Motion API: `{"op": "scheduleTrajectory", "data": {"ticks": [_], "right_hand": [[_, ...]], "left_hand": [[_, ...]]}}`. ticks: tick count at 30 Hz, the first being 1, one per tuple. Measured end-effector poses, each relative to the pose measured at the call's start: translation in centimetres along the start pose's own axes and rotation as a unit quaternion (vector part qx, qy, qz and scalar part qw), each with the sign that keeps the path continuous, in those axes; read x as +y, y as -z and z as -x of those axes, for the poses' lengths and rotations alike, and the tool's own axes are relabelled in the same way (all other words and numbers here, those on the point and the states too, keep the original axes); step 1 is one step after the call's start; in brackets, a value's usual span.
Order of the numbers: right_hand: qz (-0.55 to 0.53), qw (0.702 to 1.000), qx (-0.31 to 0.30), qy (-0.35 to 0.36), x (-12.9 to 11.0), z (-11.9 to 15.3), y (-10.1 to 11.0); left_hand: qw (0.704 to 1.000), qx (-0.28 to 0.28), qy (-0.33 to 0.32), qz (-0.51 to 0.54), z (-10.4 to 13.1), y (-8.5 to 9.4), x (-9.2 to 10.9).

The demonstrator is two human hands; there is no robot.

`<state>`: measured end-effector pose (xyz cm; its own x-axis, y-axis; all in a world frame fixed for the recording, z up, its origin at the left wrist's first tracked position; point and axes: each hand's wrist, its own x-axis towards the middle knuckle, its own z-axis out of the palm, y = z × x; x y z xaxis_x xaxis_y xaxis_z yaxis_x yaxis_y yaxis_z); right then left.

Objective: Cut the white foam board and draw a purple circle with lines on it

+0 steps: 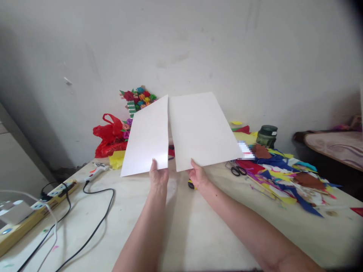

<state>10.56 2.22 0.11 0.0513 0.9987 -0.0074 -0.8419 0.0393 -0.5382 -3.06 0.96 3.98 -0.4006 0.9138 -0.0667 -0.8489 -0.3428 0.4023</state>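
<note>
Two white boards of stiff card are held up above the table, one in each hand. My left hand (159,176) is closed on the lower edge of the left white board (149,136), thumb in front and fingers behind. My right hand (197,175) pinches the lower edge of the right white board (202,132) in the same way. The boards tilt apart, with a narrow gap between their inner edges. Just under my right hand a yellow and black round object (191,184), perhaps a tape measure, is partly hidden.
At left lie a glue gun (96,172) with its black cord and a power strip (36,211). Behind are a red plastic bag (109,134) and paper flowers (141,97). To the right are black-handled scissors (238,171), coloured scraps (292,177) and a dark green jar (267,136).
</note>
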Motion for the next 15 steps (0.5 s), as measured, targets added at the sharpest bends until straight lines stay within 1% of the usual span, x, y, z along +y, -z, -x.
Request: {"op": "scheduleTrajectory", "data": {"ticks": [3,6,10,15], "right_hand": [[0.005,1.000,-0.002,0.017,-0.5,-0.5,0.2],[-0.003,0.999,0.004,0.049,-1.5,-1.3,0.2],[0.012,0.997,0.017,0.080,-2.7,-1.7,-0.2],[0.054,0.992,0.029,0.113,-2.7,-1.1,-1.0]], "left_hand": [[1.000,-0.001,0.006,0.016,0.3,-0.1,-0.1],[0.999,-0.016,0.036,0.034,1.1,-0.3,-0.8],[0.996,-0.058,0.066,0.015,2.2,-0.5,-2.3],[0.991,-0.098,0.085,-0.005,3.4,-0.6,-3.5]]}}
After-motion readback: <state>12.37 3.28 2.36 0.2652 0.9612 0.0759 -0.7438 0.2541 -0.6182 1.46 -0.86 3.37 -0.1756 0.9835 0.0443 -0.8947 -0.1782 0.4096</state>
